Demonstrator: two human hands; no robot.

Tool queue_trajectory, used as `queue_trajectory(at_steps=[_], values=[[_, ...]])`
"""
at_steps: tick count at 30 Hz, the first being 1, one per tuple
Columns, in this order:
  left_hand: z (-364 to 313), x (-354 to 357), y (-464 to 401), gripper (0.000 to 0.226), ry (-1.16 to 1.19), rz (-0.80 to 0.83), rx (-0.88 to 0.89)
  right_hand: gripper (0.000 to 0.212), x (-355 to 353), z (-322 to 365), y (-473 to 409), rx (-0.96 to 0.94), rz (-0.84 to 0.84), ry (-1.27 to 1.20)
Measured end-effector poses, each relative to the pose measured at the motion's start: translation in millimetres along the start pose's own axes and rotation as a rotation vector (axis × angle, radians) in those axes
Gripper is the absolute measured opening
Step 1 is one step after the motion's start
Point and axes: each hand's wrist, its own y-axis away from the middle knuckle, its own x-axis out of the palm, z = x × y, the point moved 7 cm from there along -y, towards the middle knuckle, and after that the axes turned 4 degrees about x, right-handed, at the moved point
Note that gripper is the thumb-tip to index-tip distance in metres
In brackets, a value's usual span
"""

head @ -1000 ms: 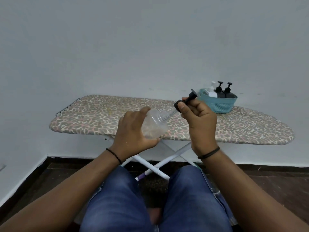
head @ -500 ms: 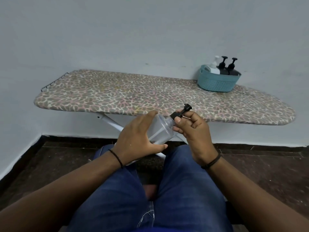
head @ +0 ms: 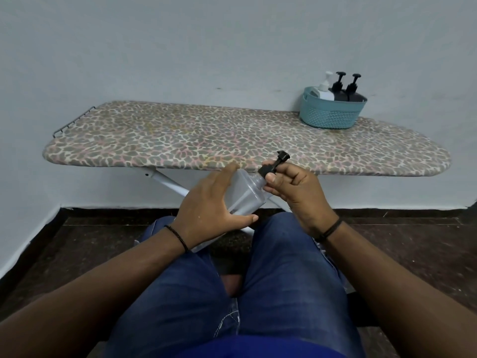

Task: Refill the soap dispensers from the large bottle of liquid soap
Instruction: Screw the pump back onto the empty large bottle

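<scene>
My left hand (head: 206, 205) grips the clear dispenser bottle (head: 247, 193), tilted over my lap in front of the ironing board (head: 180, 135); my right hand (head: 296, 189) pinches its black pump cap (head: 269, 169) at the neck. The bottle looks empty, so I judge refilling not yet begun. Three more dispensers (head: 338, 90) stand in the teal basket (head: 333, 115) at the board's far right edge. No large bottle shows.

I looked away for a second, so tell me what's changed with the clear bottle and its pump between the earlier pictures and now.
The black pump, a second ago held off the neck by the right hand, now sits on the clear bottle. Both hands have come down from board height toward the lap. The left hand still grips the bottle, and the blue basket stays on the ironing board.
</scene>
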Motion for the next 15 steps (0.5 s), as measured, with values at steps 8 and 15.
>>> queue_trajectory(at_steps=[8,15], values=[[-5.9,0.4,0.6,0.104,-0.05,-0.003,0.035,0.031,-2.8,0.0,1.6,-0.014,-0.067,0.037],[-4.3,5.2,6.6,0.103,0.025,-0.044,-0.001,0.026,6.9,-6.2,6.3,-0.011,-0.129,-0.012]])
